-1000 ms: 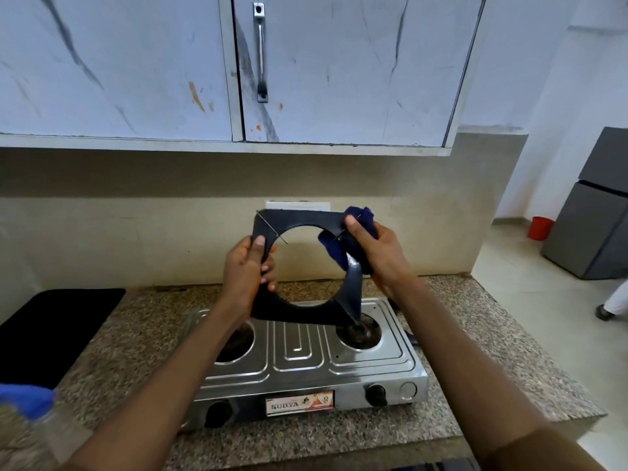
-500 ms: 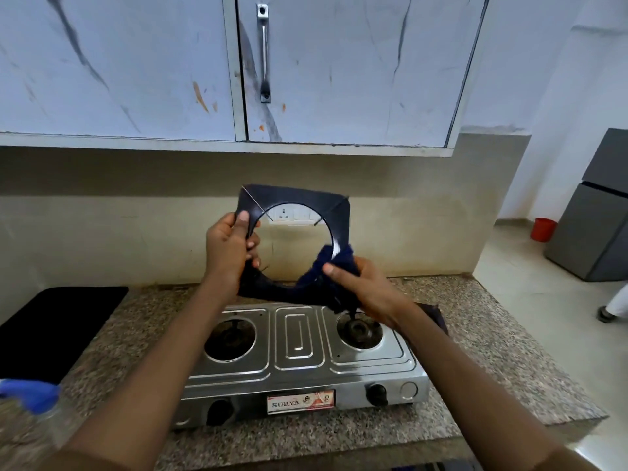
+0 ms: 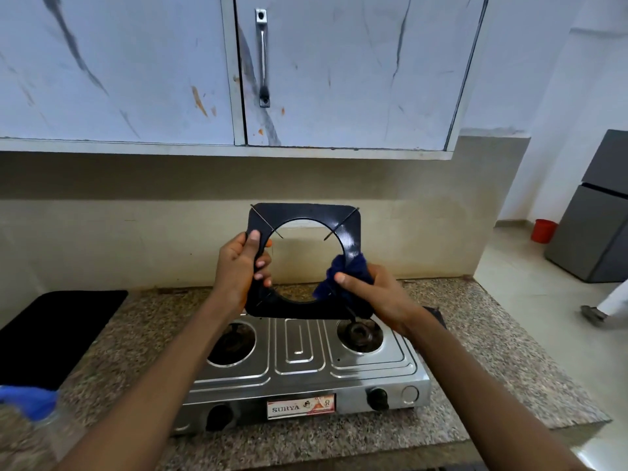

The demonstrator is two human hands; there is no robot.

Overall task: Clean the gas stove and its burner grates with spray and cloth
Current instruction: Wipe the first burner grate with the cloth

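My left hand (image 3: pixel 239 266) grips the square burner grate (image 3: pixel 303 212) upright above the SURYA-labelled gas stove (image 3: pixel 302 368), its ring opening facing me; my right hand (image 3: pixel 375 294) pinches the blue cloth (image 3: pixel 346 266) against its lower right side.

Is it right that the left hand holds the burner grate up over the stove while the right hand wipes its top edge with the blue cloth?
Not quite. In the head view the right hand presses the blue cloth on the burner grate's lower right corner, not its top edge. The left hand does hold it over the stove.

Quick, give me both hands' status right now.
Left hand: grips the burner grate by its left edge.
Right hand: holds the blue cloth against the grate's lower right corner.
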